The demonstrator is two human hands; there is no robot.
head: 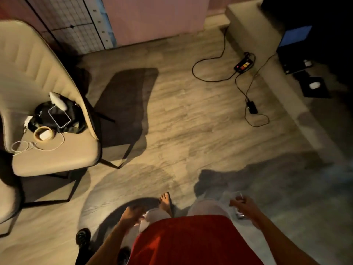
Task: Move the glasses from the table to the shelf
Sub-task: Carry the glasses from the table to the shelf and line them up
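— What sits at the far left?

— A beige padded chair (57, 155). A black bag (41, 113) lies on its seat with a phone (59, 116) on top of it. A small round bowl (44, 133) and a coiled white cable (38, 147) lie just beside the bag, towards the front of the seat.

— And moving right from there?

— The wood-patterned floor (191, 121), with the chair's shadow across it. Further right a black power strip (244, 65) lies on the floor near a low step, its cords looping around it. Beyond that, in the dark corner, there is a laptop (296, 35) with a blue screen.

— Where is the person?

— At the bottom, seen from above: a red shirt (191, 241) and one sandalled foot (166, 201) stepping forward.

— The left hand?

— The left hand (131, 213) hangs low beside the hip with its fingers curled. Something glints at its inner edge, but it is blurred, so I cannot tell whether the fingers are holding anything.

— And the right?

— The right hand (248, 207) is out to the side of the body, above the floor. Its fingers are wrapped around a clear glass (239, 212), thumb on the near side. The glass is roughly upright, faint and smeared by motion, with its rim showing above the fingers and its base below them.
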